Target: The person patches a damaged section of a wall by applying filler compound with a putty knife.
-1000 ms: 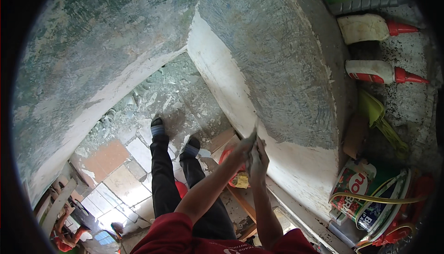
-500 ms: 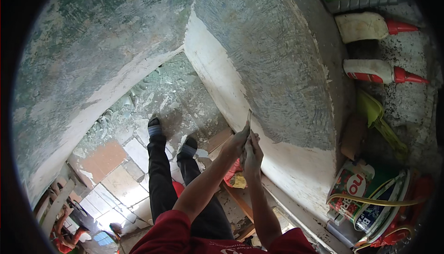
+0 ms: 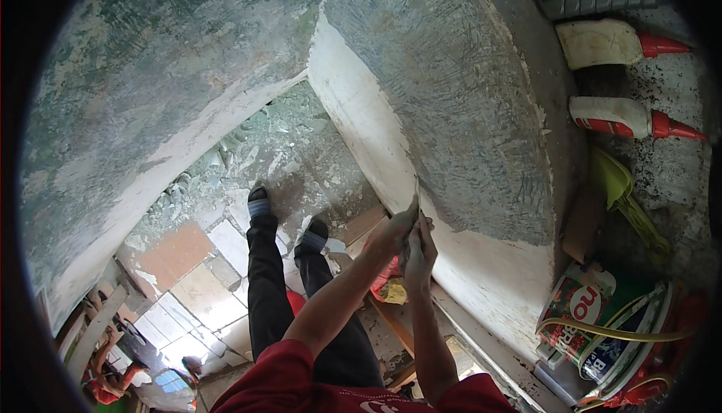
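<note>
- The left hand (image 3: pixel 402 225) is curled tight round a thin scraper (image 3: pixel 417 189); just the blade pokes out past the top of the fist.
- The right hand (image 3: pixel 420 251) sits close against it, a bit lower. The handle is hidden, so I can't make out if this hand holds it too.
- The blade points up and away from the body, at the right wall (image 3: pixel 466 112), near the line where gray meets white. I can't be sure it touches.
- Above the hands, most of this wall is gray and full of scratchy marks. That part looks done.
- A white strip (image 3: pixel 489 270) runs low, from the far corner to right of the hands. That part looks left to do.
- Off to the left of the hands, the left wall (image 3: pixel 165 74) is mostly gray-green, with white low down too.
- Pale flakes (image 3: pixel 277 161) lie on the floor (image 3: pixel 192 296) beyond the hands.
</note>
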Tool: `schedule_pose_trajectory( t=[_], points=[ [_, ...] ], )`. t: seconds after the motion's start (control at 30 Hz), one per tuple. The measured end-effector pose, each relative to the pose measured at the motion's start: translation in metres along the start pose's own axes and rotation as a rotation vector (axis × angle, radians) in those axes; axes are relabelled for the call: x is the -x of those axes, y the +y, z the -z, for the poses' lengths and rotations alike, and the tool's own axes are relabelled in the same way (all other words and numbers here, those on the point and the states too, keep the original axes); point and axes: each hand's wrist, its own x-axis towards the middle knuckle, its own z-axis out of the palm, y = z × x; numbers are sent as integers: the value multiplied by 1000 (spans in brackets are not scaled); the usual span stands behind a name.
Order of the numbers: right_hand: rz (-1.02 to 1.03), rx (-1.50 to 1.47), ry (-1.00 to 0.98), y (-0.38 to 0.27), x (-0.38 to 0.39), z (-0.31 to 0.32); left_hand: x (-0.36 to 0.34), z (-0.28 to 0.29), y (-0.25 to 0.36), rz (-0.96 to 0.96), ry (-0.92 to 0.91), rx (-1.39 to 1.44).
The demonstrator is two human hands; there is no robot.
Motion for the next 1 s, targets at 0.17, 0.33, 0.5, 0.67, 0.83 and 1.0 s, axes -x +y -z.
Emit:
schedule_pose_trajectory(
  t=[0.17,0.33,0.5,0.67,0.83,1.0],
  points=[
    [-4,-35,112,0,21,10,19,-20,-16,51,123,-104],
    [-7,-39,17,2,3,-4,-9,10,-6,-1,-57,50],
    [-27,-50,74,0,11,3,9,-6,-11,19,96,-44],
    [11,9,76,13,10,-1,1,11,-10,40,113,-126],
    [-3,-54,51,5,1,-3,-10,17,-3,-22,-29,-96],
    [31,-24,109,11,14,-3,-12,24,-7,50,12,-150]
  ],
)
